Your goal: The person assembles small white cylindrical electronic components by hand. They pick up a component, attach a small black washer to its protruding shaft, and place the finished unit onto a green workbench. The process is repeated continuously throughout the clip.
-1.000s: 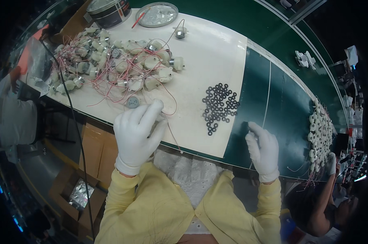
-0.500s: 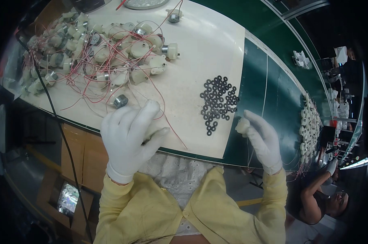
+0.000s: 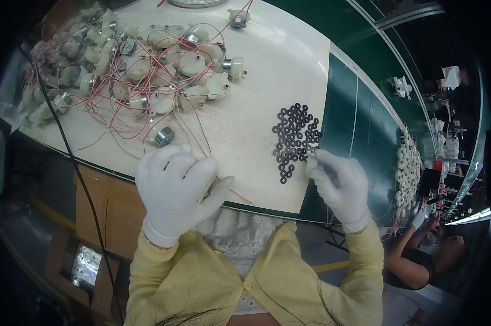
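Note:
My left hand (image 3: 183,187), in a white glove, is curled at the table's near edge. Between its thumb and fingers shows a sliver of a cream and grey part, mostly hidden, so I cannot tell its kind. My right hand (image 3: 340,185), also gloved, pinches a small cream plastic piece (image 3: 311,164) between thumb and forefinger. That piece is at the near right side of a loose cluster of black rings (image 3: 295,136). Just beyond my left fingers lies a motor with a silver can (image 3: 163,136). A red wire (image 3: 241,196) emerges to the right of the left hand.
A heap of cream geared motors (image 3: 193,64) with tangled red and white wires covers the far left. One motor (image 3: 238,19) stands apart at the back. More cream motors (image 3: 407,176) lie along the right. A black cable (image 3: 66,146) hangs at left. Another person (image 3: 414,261) sits at right.
My right hand has moved left with the cream piece, up to the black rings. The left hand has shifted slightly right and nearer, its fingers more closed.

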Demonstrator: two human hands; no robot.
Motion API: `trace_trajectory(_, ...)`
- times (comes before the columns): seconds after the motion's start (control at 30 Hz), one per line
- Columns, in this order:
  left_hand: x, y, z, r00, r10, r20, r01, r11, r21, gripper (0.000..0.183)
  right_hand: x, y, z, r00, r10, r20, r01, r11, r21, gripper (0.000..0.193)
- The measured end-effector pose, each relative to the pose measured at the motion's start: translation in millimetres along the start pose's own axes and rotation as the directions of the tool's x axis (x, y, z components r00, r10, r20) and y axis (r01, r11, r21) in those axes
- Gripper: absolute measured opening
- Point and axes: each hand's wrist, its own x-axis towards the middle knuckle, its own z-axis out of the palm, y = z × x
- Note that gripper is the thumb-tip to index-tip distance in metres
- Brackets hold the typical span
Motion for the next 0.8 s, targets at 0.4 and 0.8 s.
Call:
trace_trajectory(0.4, -0.5, -2.0, 1.2, 0.999, 0.024, -0.024, -0.024, 1.000, 0.007, 0.036, 6.1, -17.3, -6.0, 0.992, -0.113, 0.050, 0.122, 0.952, -0.282, 0.039)
trace_trajectory(0.8, -0.4, -1.3, 0.3, 1.000, 0.022, -0.018, -0.022, 1.000, 0.014, 0.033, 4.6, -8.7, -2.7, 0.997, 0.077, -0.027, -0.076, 0.997, 0.028, 0.034)
